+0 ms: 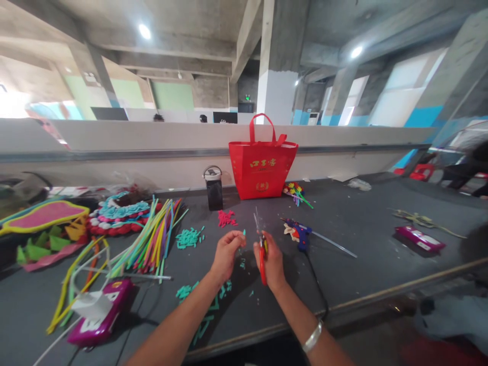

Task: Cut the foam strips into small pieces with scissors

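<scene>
In the head view my left hand [226, 252] pinches a short teal piece of pipe cleaner [244, 233] between thumb and fingertips. My right hand [273, 259] is wrapped round red-handled scissors [263, 256], whose blades point away from me, to the right of the teal piece and apart from it. Small teal scraps [243, 263] lie on the table below the hands. Beyond my left hand are a heap of teal cut pieces [187, 237] and a heap of pinkish-red ones [227, 218]. More teal pieces [185, 291] lie partly hidden beneath my left forearm.
A blue glue gun [303, 236] with its cable lies right of my hands. A red bag [263, 170] and a dark lidded cup [214, 189] stand behind. At left are a bundle of colored pipe cleaners [156, 239] and a purple power strip [102, 312]; another purple object [419, 240] lies right.
</scene>
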`<action>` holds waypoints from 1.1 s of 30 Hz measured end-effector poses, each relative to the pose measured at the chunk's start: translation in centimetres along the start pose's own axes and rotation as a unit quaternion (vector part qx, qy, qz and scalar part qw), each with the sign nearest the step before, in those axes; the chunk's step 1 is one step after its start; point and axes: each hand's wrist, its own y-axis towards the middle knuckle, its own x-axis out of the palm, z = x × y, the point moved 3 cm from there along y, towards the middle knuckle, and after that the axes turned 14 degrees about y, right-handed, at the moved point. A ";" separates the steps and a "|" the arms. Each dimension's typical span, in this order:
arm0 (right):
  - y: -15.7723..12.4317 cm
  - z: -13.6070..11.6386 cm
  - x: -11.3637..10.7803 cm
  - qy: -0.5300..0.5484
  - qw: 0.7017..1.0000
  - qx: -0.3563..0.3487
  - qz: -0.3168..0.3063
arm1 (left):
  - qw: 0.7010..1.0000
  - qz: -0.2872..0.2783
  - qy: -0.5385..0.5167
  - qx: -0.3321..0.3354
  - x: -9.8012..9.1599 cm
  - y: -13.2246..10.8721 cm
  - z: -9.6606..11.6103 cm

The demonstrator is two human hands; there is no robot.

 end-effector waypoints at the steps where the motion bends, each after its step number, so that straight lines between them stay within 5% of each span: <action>1: -0.1 0.0 0.2 -0.012 1.000 -0.011 -0.010 | 1.000 0.005 -0.016 0.003 -0.1 0.0 0.2; 8: -0.7 -1.2 1.0 -0.087 0.992 -0.025 -0.086 | 0.997 0.017 -0.077 0.005 0.0 -0.1 1.0; 33: -0.8 -1.2 1.1 -0.120 0.989 0.002 -0.084 | 0.994 0.024 -0.105 0.004 0.0 -0.1 0.7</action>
